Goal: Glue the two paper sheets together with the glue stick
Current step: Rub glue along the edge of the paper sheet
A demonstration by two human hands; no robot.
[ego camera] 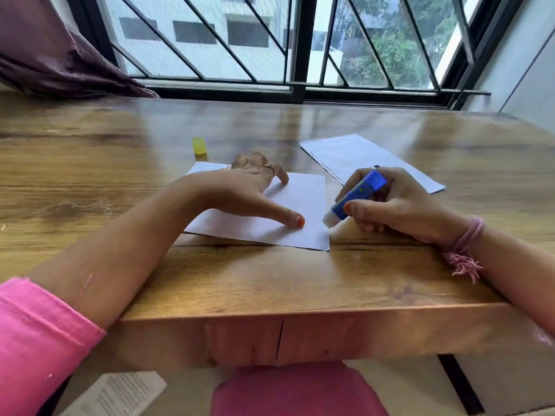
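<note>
glue stick (357, 195): blue, uncapped, white tip at near sheet (300, 205) edge, maybe touching
right hand (390, 205): grips stick
left hand (249, 187): flat, pressing sheet

A room in a home, most likely an upper-floor flat, is being shown. A wooden desk (270, 283) with a glossy wood-grain top is being seen set right against a wide sliding window (300, 43) framed in black metal. The window is being guarded by a diagonal security grille (210, 37), beyond which a pale apartment block (195, 31) and green trees (390, 40) are being seen. A purple curtain (51, 52) is being bunched onto the desk's far left corner, and a plain white wall (528, 70) is being glimpsed on the right.
</note>
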